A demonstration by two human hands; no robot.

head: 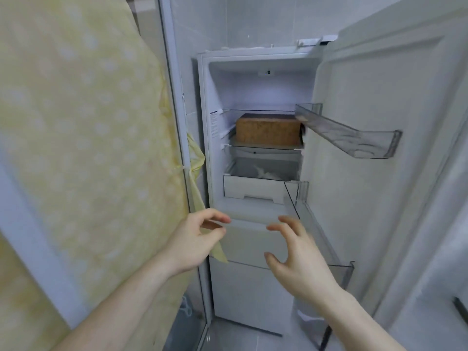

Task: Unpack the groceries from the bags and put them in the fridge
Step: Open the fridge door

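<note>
Both hands reach toward the open fridge (202,102), empty: the left hand (195,239) at 7 o'clock with fingers loosely curled, the right hand (298,259) at 5 o'clock with fingers spread. Farther in, at 12 o'clock, a brown block (268,129) sits on a shelf, above a white drawer (253,187).

Soft, even, cool-white light, moderately bright; fridge (255,97) interior lit brightest near top. Shadows faint, diffuse. No hard glare; dull sheen on clear door bins (354,138). Whole frame slightly soft, compression smear. Motion blur on right hand (298,262) fingers (286,224). Wide-angle bowing at edges: door (379,97) lines, yellow curtain (76,122) curve outward
</note>
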